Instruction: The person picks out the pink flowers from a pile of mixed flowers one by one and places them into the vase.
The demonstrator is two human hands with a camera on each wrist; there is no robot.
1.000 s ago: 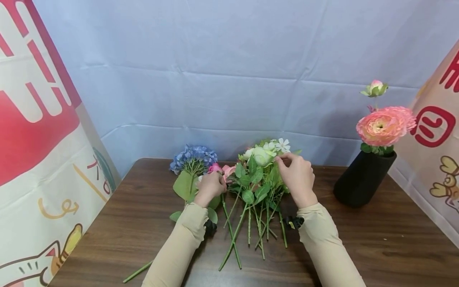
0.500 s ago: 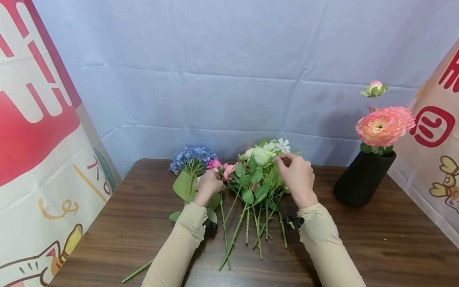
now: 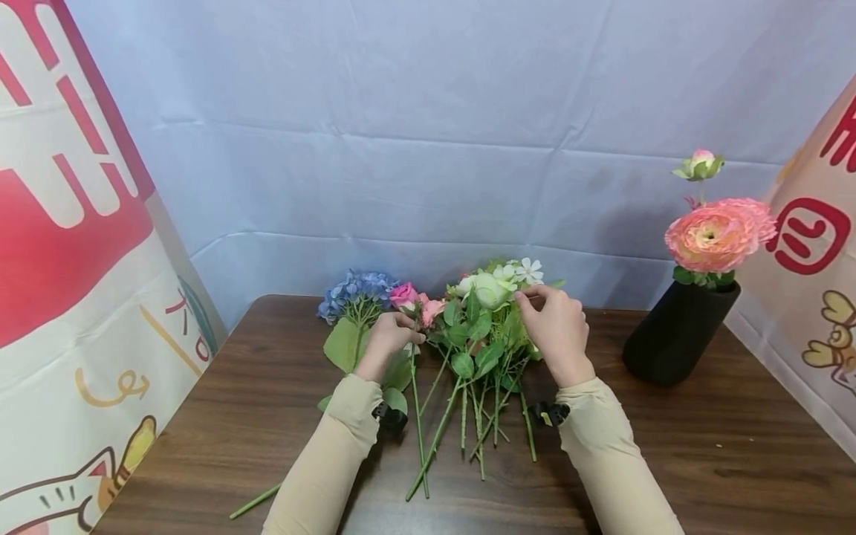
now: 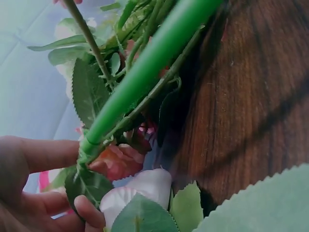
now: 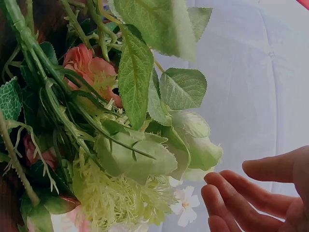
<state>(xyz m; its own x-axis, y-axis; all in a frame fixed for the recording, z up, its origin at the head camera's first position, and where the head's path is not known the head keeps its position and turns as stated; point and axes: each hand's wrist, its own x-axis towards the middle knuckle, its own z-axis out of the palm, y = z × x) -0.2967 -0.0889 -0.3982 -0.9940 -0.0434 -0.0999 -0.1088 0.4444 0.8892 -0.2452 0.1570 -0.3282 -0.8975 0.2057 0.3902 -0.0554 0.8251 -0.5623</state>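
Note:
My left hand (image 3: pixel 389 339) pinches a magenta rose (image 3: pixel 404 295) by its stem, just below the bloom. In the left wrist view the thick green stem (image 4: pixel 140 79) runs up and away from the fingertips, and a dark leaf hangs among them. My right hand (image 3: pixel 556 331) is beside a pale green-white rose (image 3: pixel 493 290), thumb and fingers loosely bent. Seen from the right wrist, a small gap separates those fingers from the rose's petals, and nothing is between them. Around both hands lies a pile of artificial flowers with crossing stems. A coral-pink bloom (image 3: pixel 431 309) adjoins the magenta rose.
A blue hydrangea (image 3: pixel 360 291) with broad leaves lies left of the pile. At the right stands a black vase (image 3: pixel 677 338) holding a pink ranunculus (image 3: pixel 712 234) and a bud. The brown wooden table (image 3: pixel 722 453) meets a pale blue cloth backdrop (image 3: pixel 428 148).
My left hand has shifted slightly left and brought the magenta rose into fuller view, its lower stem swinging left. The right hand has stayed nearly still.

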